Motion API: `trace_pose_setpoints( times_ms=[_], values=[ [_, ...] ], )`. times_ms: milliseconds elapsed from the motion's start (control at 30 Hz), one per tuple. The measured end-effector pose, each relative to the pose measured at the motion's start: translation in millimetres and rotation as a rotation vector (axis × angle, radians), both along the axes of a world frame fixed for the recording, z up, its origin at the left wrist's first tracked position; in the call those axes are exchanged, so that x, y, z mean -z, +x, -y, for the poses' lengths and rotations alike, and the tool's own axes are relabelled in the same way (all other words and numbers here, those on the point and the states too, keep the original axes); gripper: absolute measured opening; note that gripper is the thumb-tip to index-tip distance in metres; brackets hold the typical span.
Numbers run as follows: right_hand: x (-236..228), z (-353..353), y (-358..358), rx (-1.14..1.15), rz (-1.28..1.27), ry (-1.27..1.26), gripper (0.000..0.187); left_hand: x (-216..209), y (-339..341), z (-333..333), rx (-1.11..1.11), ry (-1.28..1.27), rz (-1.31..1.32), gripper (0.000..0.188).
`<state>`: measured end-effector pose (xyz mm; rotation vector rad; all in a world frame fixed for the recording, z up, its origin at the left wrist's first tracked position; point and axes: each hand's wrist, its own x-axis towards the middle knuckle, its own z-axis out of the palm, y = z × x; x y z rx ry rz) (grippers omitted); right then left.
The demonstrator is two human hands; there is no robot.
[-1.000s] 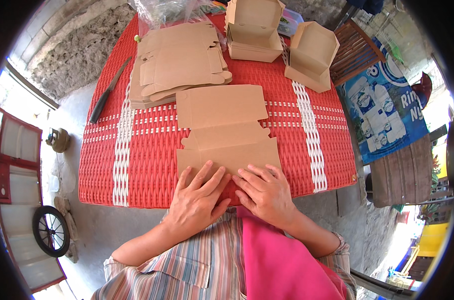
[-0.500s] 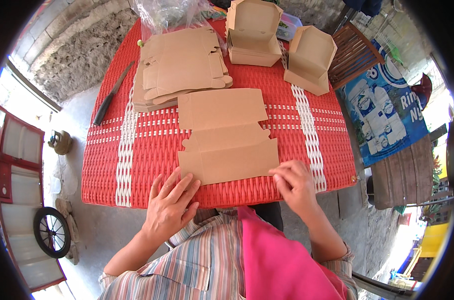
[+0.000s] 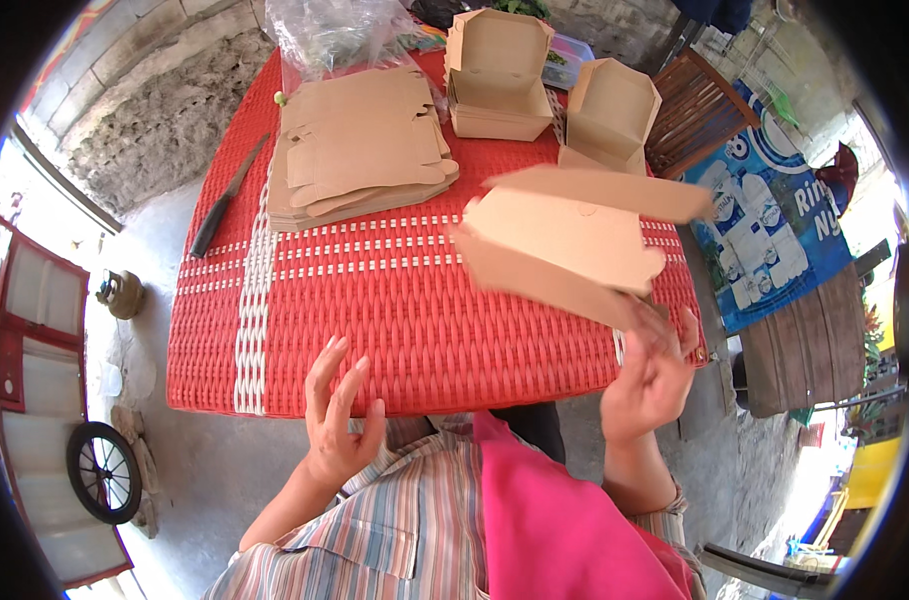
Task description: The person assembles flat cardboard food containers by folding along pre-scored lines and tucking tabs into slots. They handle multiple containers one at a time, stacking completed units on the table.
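My right hand (image 3: 650, 385) grips one end of a brown cardboard box blank (image 3: 560, 232), lifted and tilted over the right side of the table. Its flaps are partly bent along the creases and blurred by motion. Near the front table edge, my left hand (image 3: 341, 420) is empty, with the fingers spread. Farther off at the left lies a stack of flat box blanks (image 3: 360, 140). Folded open boxes (image 3: 500, 80) stand nested at the back. Another open box (image 3: 610, 115) sits to their right, partly hidden behind the raised blank.
Red-and-white woven covering (image 3: 405, 330) tops the table. A knife (image 3: 225, 200) lies near its left edge. At the back are a clear plastic bag (image 3: 330, 40) and a clear container (image 3: 570, 62). A wooden chair (image 3: 700, 110) stands beyond the right edge.
The blank lay flat before me under my fingers; now my right hand has lifted it up and to the right. My left hand has let go and drawn back slightly.
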<state>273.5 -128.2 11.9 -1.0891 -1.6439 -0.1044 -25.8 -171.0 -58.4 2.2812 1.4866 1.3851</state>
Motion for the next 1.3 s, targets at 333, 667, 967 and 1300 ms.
trace_pose_setpoints(
  times_ms=[333, 667, 967, 1300],
  values=[
    [61.2, 23.3, -44.0, -0.363, 0.540, -0.207, 0.022, -45.2, 41.1, -3.1, 0.244, 0.231, -0.557, 0.047],
    [50.1, 23.1, -22.4, -0.192, 0.611, -0.404, 0.037, -30.6, 38.8, -17.7, 0.174, -0.318, -0.516, 0.061],
    [64.1, 29.2, 5.2, -0.336, 0.699, -0.400, 0.047, -32.3, 9.8, -11.8, 0.315, -0.275, -0.561, 0.043],
    [54.8, 4.2, -0.3, -0.432, 0.432, -0.372, 0.017, -30.6, 28.1, -20.2, 0.232, -0.331, -0.217, 0.028]
  ],
)
